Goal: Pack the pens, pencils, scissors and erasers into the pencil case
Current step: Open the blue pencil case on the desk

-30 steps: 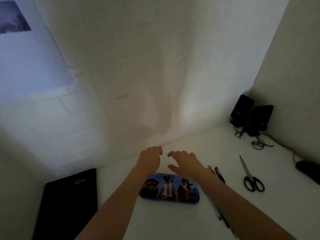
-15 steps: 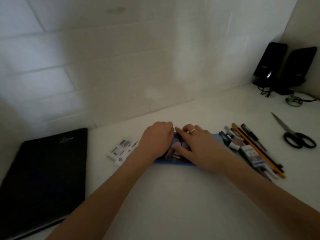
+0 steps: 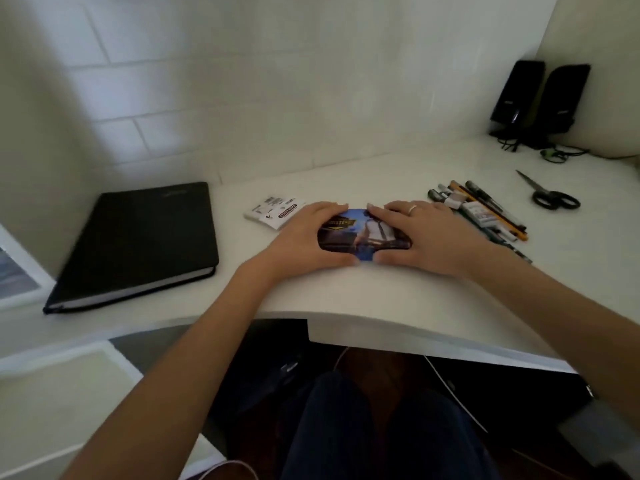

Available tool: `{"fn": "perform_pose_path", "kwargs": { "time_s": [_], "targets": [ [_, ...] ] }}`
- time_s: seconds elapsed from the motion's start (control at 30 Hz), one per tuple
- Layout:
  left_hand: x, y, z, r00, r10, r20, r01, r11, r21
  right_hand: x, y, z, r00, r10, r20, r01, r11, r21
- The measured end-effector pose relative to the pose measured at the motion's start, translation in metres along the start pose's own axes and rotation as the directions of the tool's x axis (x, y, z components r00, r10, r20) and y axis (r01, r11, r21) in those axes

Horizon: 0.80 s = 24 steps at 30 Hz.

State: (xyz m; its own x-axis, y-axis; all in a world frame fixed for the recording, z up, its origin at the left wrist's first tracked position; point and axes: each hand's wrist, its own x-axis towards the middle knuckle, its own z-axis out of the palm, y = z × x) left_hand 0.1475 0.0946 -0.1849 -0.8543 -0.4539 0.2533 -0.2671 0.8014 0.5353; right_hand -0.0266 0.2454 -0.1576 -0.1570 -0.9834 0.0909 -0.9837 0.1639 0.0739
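Observation:
A blue pencil case (image 3: 360, 233) with a printed picture lies closed on the white desk (image 3: 346, 296). My left hand (image 3: 304, 237) grips its left end, fingers over the far edge and thumb at the near edge. My right hand (image 3: 422, 237), with a ring, grips the right end the same way. A bundle of pens and pencils (image 3: 481, 213) lies just right of my right hand. Black-handled scissors (image 3: 549, 195) lie farther right. No eraser can be made out.
A black notebook (image 3: 138, 240) lies at the left. A white pack of sticky notes (image 3: 273, 211) sits behind my left hand. Two black speakers (image 3: 540, 98) with cables stand in the far right corner. The desk's front edge curves just below my wrists.
The view has tilted down, showing the desk edge and my legs. Both hands went from above the case to gripping its two ends.

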Motion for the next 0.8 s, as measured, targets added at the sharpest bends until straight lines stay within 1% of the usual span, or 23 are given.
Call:
{"fn": "perform_pose_path", "kwargs": {
  "time_s": [0.13, 0.23, 0.3, 0.43, 0.53, 0.63, 0.73, 0.8],
  "targets": [
    [-0.002, 0.006, -0.002, 1.000, -0.011, -0.018, 0.011, 1.000, -0.017, 0.001, -0.003, -0.005, 0.999, -0.006, 0.039, 0.006, 1.000, -0.001],
    [-0.005, 0.009, -0.003, 0.999, -0.043, 0.008, 0.043, 0.997, -0.062, 0.002, -0.004, -0.010, 0.998, -0.028, 0.065, 0.027, 1.000, 0.016],
    [-0.006, 0.009, -0.004, 0.997, -0.074, 0.014, 0.075, 0.991, -0.110, 0.005, -0.004, -0.014, 0.996, -0.044, 0.077, 0.040, 0.998, 0.046],
    [-0.006, 0.010, -0.005, 0.996, -0.090, 0.014, 0.091, 0.981, -0.174, 0.006, -0.004, -0.025, 0.991, -0.018, 0.130, -0.001, 0.989, 0.146],
    [-0.007, 0.009, -0.007, 0.991, -0.131, 0.020, 0.131, 0.949, -0.288, 0.010, -0.002, -0.034, 0.985, -0.005, 0.174, -0.028, 0.983, 0.184],
    [-0.008, 0.007, -0.009, 0.987, -0.159, -0.012, 0.143, 0.913, -0.382, 0.018, 0.003, -0.045, 0.978, 0.027, 0.207, -0.070, 0.977, 0.199],
    [-0.007, 0.006, -0.009, 0.981, -0.196, -0.011, 0.166, 0.856, -0.490, 0.026, 0.009, -0.057, 0.984, 0.050, 0.170, -0.100, 0.950, 0.295],
    [-0.006, 0.006, -0.008, 0.974, -0.224, 0.014, 0.197, 0.824, -0.531, 0.033, 0.013, -0.064, 0.995, 0.064, 0.081, -0.088, 0.935, 0.342]
  ]
}}
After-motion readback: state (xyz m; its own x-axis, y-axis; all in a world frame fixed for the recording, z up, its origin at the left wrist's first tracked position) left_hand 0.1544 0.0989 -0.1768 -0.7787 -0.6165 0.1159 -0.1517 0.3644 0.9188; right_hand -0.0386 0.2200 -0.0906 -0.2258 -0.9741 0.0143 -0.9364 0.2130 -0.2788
